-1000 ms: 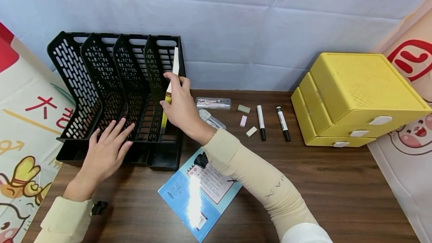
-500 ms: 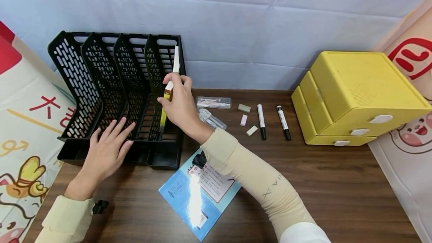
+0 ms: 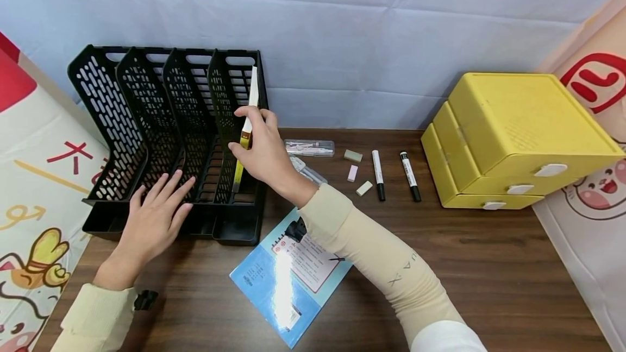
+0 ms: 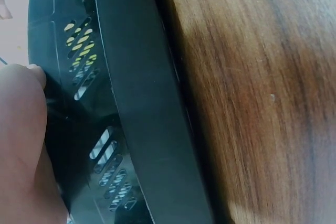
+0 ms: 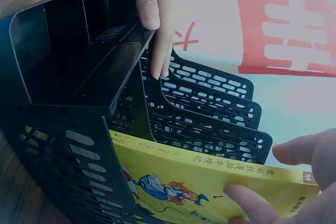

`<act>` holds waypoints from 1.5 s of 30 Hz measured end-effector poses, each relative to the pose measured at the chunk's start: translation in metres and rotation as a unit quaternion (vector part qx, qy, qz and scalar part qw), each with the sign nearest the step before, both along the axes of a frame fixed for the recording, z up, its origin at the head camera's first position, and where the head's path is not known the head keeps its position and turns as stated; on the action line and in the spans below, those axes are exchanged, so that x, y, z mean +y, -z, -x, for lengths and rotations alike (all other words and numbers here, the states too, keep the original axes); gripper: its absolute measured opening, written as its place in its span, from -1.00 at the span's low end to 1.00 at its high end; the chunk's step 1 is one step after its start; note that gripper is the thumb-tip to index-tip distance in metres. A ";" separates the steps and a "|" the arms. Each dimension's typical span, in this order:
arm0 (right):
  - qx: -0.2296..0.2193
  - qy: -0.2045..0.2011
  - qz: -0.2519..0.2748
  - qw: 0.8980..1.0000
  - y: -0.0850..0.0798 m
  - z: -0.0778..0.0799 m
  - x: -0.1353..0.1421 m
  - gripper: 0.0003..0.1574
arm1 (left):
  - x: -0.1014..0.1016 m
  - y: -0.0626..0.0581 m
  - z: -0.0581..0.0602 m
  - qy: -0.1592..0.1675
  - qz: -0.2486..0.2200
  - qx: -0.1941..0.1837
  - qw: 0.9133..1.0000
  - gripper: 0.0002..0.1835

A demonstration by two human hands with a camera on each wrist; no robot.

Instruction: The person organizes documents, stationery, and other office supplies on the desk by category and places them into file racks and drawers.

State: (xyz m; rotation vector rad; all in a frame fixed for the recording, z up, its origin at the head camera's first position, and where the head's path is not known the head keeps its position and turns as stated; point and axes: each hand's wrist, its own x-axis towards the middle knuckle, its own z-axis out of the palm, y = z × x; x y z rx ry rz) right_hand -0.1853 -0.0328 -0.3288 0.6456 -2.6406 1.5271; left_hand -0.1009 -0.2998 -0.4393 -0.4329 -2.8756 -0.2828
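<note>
A yellow book [image 5: 173,174] with a cartoon figure on its cover stands upright in the rightmost slot of a black file rack [image 3: 238,237]. My right hand [image 3: 264,151] grips the book's upper front part, thumb on one side and fingers on the other. In the head view its white page edge [image 3: 253,88] rises above the hand. My left hand [image 3: 155,219] rests with spread, straight fingers on the rack's front ledge, toward the left. The left wrist view shows only part of that hand [image 4: 21,140] beside the black plastic.
A blue booklet [image 3: 256,278] lies in front of the rack. To the right are a clear case [image 3: 309,148], another partly covered clear case [image 3: 310,174], several erasers [image 3: 353,156], two markers [image 3: 378,173] and a yellow drawer unit [image 3: 508,129]. A pale cloth [image 3: 362,42] hangs behind.
My right wrist and sleeve have shifted slightly to the right, covering more of the second clear case. The book stays in the slot, still held, and my left hand has not moved.
</note>
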 end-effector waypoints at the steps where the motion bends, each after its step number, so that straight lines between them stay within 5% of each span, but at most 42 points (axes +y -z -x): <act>1: 0.001 -0.001 -0.003 1.000 -0.001 0.000 0.001 -0.28 | 0.000 0.000 0.000 0.001 0.000 0.001 1.000 -0.43; 11: -0.017 -0.021 0.004 1.000 -0.008 0.003 0.014 0.04 | -0.001 0.000 -0.002 -0.001 -0.004 0.001 1.000 -0.44; 24: -0.082 -0.021 -0.013 0.996 -0.009 0.000 0.071 -0.07 | 0.000 -0.002 0.000 0.003 -0.001 0.001 1.000 -0.44; 35: -0.087 -0.030 -0.023 0.995 -0.012 -0.009 0.103 -0.17 | 0.000 0.000 -0.001 0.004 -0.003 0.006 1.000 -0.44; 45: -0.094 -0.027 -0.078 0.992 0.006 -0.023 0.128 -0.18 | 0.000 0.000 -0.001 0.004 -0.002 0.009 1.000 -0.43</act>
